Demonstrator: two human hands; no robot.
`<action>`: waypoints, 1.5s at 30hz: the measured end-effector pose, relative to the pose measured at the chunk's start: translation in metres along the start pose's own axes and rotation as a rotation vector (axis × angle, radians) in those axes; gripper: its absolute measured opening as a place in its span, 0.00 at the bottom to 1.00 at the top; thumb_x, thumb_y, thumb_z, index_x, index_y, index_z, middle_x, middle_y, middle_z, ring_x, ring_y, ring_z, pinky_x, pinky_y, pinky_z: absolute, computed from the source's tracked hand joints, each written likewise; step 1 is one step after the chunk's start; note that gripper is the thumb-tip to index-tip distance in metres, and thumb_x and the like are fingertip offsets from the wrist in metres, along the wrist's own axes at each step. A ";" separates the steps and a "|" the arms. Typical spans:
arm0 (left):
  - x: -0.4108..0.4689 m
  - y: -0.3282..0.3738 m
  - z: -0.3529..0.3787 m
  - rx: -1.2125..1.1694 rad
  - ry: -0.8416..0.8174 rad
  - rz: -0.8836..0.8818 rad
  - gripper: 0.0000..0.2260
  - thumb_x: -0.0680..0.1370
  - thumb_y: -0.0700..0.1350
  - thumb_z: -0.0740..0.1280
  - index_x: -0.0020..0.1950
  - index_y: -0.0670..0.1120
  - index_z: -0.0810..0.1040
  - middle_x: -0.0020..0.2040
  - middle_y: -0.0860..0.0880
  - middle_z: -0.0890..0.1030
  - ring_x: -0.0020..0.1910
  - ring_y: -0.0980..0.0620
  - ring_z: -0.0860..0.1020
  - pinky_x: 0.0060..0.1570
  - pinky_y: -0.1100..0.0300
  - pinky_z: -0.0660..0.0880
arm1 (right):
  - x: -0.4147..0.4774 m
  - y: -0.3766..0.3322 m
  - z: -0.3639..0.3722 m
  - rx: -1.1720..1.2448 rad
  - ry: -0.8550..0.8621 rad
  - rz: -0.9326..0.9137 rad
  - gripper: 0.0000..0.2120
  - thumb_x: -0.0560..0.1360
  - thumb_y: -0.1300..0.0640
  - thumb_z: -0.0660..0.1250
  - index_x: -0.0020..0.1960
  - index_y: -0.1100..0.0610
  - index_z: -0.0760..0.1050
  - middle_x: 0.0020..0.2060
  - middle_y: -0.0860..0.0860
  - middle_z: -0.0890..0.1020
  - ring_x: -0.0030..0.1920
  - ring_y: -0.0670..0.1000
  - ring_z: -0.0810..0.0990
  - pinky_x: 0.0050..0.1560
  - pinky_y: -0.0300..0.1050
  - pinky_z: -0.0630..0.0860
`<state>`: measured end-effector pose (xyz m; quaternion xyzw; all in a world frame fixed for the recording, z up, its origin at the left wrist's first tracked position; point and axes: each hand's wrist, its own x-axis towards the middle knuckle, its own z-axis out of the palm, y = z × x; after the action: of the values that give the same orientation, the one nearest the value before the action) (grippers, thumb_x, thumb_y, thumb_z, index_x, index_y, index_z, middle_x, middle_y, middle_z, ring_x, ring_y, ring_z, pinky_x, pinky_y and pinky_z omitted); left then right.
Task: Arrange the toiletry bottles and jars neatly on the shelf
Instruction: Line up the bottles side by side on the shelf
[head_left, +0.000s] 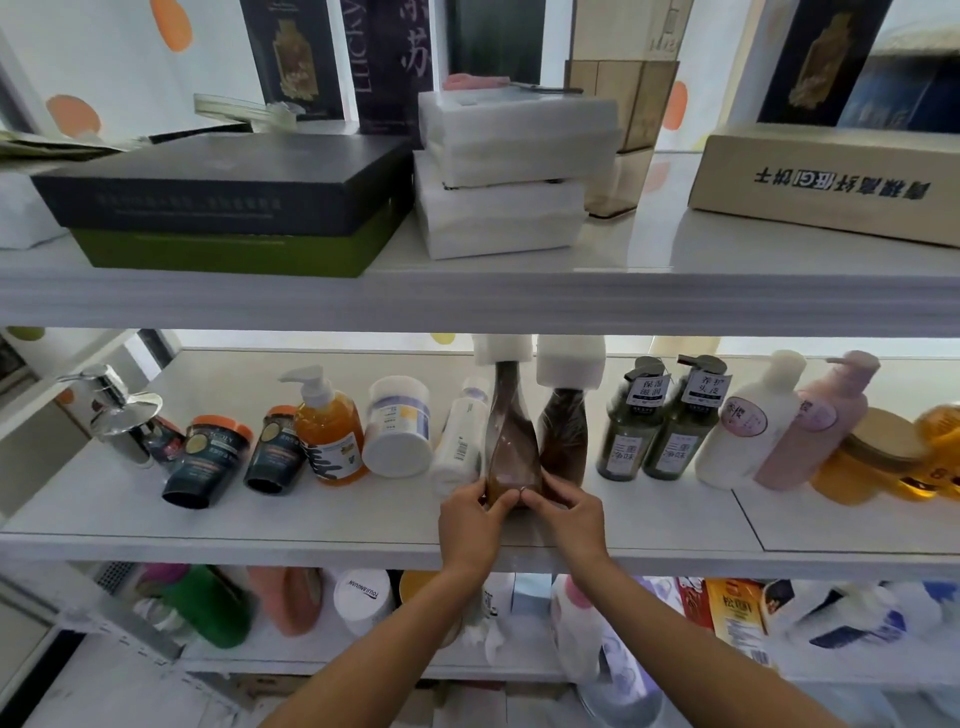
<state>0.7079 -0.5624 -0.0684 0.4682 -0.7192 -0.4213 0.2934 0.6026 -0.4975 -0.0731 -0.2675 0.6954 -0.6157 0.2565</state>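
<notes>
A row of toiletries stands on the middle shelf (363, 525). At its centre is a tall brown bottle with a white cap (511, 441); my left hand (470, 519) and my right hand (569, 514) both grip its base. A second brown bottle (563, 431) stands right behind it to the right. Left of them are a white tube (460, 441), a white jar (397, 426), an orange pump bottle (330, 431) and two dark jars with orange lids (208, 460). To the right stand two green pump bottles (654, 431), a white bottle (748, 426) and a pink bottle (815, 431).
Amber jars (883, 457) sit at the far right, a chrome dispenser (117, 410) at the far left. The upper shelf (467, 296) holds a dark box on a green box, white foam blocks and a cardboard box. The lower shelf holds more bottles and packets.
</notes>
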 end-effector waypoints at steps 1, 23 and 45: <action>0.002 0.002 -0.001 0.008 -0.002 0.001 0.11 0.73 0.55 0.70 0.45 0.48 0.82 0.43 0.53 0.82 0.43 0.57 0.78 0.46 0.62 0.77 | 0.002 -0.001 0.001 0.008 0.018 0.006 0.22 0.67 0.63 0.75 0.60 0.62 0.77 0.51 0.49 0.81 0.52 0.46 0.79 0.45 0.22 0.73; -0.004 -0.004 -0.001 0.278 0.010 0.117 0.13 0.74 0.56 0.68 0.51 0.49 0.79 0.46 0.50 0.80 0.41 0.56 0.75 0.40 0.67 0.71 | -0.009 0.005 0.004 0.044 0.097 0.039 0.18 0.66 0.70 0.74 0.55 0.63 0.79 0.48 0.52 0.81 0.45 0.43 0.79 0.42 0.23 0.74; 0.055 0.061 -0.028 0.253 -0.158 0.127 0.47 0.68 0.48 0.77 0.76 0.47 0.49 0.74 0.45 0.57 0.73 0.44 0.55 0.71 0.50 0.59 | 0.003 -0.007 0.011 -0.051 0.106 0.123 0.12 0.65 0.65 0.76 0.46 0.60 0.77 0.39 0.47 0.80 0.41 0.44 0.78 0.40 0.29 0.71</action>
<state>0.6835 -0.6098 0.0003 0.4204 -0.8155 -0.3433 0.2007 0.6088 -0.5079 -0.0675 -0.1976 0.7386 -0.5941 0.2499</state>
